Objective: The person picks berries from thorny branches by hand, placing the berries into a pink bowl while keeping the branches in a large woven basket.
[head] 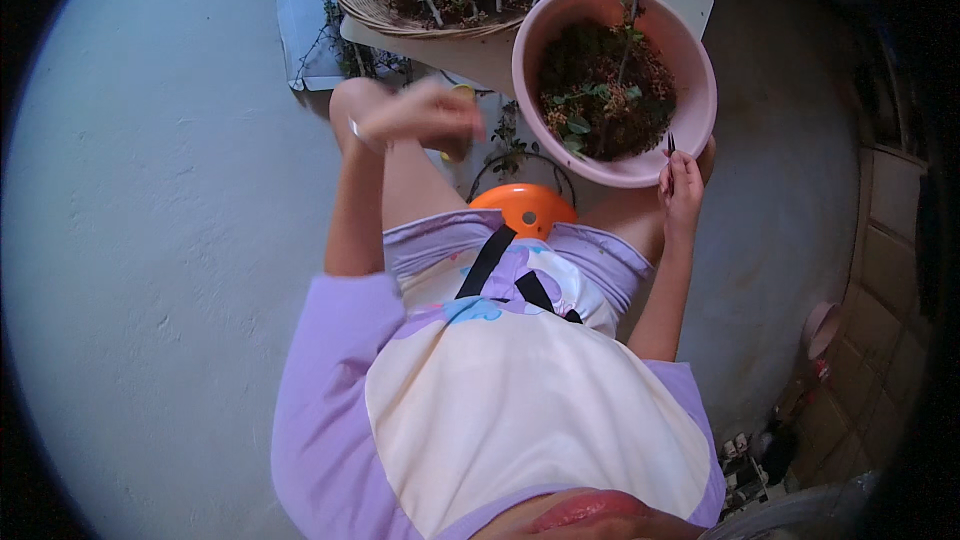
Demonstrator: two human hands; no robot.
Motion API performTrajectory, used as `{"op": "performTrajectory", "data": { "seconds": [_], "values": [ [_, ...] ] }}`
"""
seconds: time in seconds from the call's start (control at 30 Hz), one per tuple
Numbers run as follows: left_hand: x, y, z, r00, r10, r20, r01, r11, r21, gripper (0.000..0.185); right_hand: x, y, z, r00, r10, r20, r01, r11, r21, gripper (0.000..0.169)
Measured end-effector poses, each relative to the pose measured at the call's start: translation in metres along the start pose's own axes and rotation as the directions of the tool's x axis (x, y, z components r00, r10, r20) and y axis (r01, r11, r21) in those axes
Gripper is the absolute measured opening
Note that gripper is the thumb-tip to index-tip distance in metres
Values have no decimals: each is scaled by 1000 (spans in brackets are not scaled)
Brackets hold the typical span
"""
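Note:
My right hand [682, 176] is at the near right rim of a pink plastic basin [690, 131], closed on a slim dark pointed tool [671, 142], perhaps tweezers or small scissors. The basin holds clusters of small reddish-brown berries [645, 94], green leaves [577, 125] and an upright twig [628, 45]. My left hand [431, 114] is blurred over my left knee, left of the basin. Its fingers look curled, but whether they hold anything is unclear.
A wicker basket [442, 31] of thorny twigs and berries stands on a pale board [431, 51]. Left of it, dark branches cross an open white box [304, 52]. Leafy sprigs [511, 139] lie between my legs, beyond an orange plastic stool [510, 199]. Cardboard [892, 255] lines the right.

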State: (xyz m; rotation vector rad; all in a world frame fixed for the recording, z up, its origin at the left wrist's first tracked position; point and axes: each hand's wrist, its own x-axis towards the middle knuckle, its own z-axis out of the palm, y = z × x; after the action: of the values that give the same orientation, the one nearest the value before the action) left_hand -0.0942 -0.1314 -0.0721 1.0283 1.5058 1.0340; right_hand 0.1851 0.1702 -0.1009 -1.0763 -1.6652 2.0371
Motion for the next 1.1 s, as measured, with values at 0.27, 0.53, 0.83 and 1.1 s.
{"op": "performTrajectory", "data": {
  "seconds": [0.27,0.53,0.83,1.1],
  "values": [
    [108,-340,117,887,-421,190,237,769,594,34,40,-53,31,998,-69,-2,69,997,20,19],
    [94,-414,233,762,-610,-217,617,786,-43,44,55,-82,35,904,-9,-428,1,1000,-21,24],
    [98,-398,249,482,-876,26,871,476,-120,43,83,-111,26,858,-134,-495,143,989,-20,29],
    [101,-405,252,469,-883,12,862,455,-224,43,103,-109,8,859,-131,-496,118,991,-59,32]
  ]
}}
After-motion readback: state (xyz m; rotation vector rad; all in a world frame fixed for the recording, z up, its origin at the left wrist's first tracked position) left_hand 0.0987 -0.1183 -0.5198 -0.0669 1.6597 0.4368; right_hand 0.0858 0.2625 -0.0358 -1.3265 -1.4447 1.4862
